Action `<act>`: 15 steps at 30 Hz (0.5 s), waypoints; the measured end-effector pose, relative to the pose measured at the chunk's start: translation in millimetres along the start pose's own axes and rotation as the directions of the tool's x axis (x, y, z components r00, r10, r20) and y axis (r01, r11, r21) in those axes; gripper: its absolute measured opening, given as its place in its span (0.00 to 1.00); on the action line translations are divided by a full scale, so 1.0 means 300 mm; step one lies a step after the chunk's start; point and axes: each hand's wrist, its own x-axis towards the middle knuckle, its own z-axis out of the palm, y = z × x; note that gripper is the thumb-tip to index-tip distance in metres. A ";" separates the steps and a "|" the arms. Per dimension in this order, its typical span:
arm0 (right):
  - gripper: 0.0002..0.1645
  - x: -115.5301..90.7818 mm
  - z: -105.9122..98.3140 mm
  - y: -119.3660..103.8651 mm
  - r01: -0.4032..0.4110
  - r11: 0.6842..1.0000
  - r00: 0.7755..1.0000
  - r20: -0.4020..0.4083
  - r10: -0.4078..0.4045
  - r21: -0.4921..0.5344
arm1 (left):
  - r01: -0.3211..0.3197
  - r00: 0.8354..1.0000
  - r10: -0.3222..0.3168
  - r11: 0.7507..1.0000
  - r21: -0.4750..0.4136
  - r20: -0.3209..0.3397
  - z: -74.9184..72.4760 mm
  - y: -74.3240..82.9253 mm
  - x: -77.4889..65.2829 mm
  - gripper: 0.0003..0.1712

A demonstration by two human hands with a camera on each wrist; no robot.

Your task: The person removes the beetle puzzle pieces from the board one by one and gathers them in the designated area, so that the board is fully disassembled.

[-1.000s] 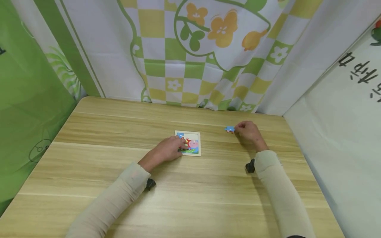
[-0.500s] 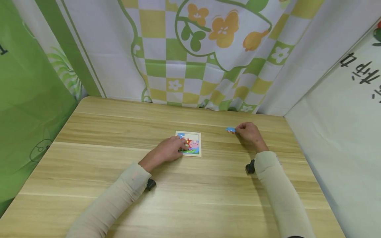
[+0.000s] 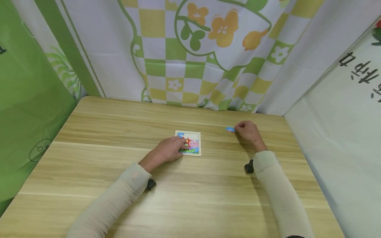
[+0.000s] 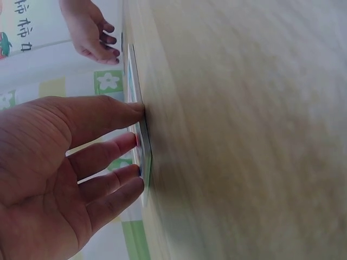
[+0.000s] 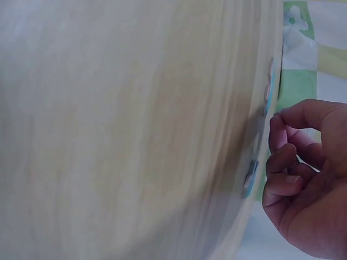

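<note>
My left hand (image 3: 169, 148) rests at the left side of a square jigsaw puzzle board (image 3: 200, 145) lying on the table. In the left wrist view its thumb touches the near edge, and the other fingers, nearly straight, press on the picture. The board has a pale frame and a red-and-pink cartoon figure, with a bare patch at the upper right. To the board's right, my right hand (image 3: 248, 131) pinches with thumb and forefinger at the end of a blue puzzle piece (image 3: 230, 129). A second piece (image 5: 250, 179) lies beneath the curled fingers in the right wrist view.
The wooden table (image 3: 202, 198) runs back to a checked curtain (image 3: 208, 72). Green cloth (image 3: 29, 115) hangs at the left and a white sheet with writing (image 3: 342, 132) at the right. Black wrist devices show by the left cuff (image 3: 150, 184) and right cuff (image 3: 249, 166).
The blue piece at my right fingertips shows slightly less of its lower pink-red part than a second ago. Both hands stay nearly in place.
</note>
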 end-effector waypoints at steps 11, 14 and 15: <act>0.15 0.002 0.060 -0.106 0.149 0.988 0.989 0.006 -0.150 0.042 | 0.005 1.000 -0.002 0.975 0.222 -0.014 0.030 0.066 -0.017 0.24; 0.14 0.002 0.084 -0.149 0.202 0.978 0.979 0.022 -0.203 0.051 | -0.013 1.000 0.015 0.963 0.270 -0.007 0.037 0.082 -0.025 0.24; 0.13 0.001 0.091 -0.162 0.215 0.974 0.975 0.033 -0.218 0.063 | -0.018 1.000 0.022 0.960 0.280 -0.012 0.040 0.085 -0.027 0.23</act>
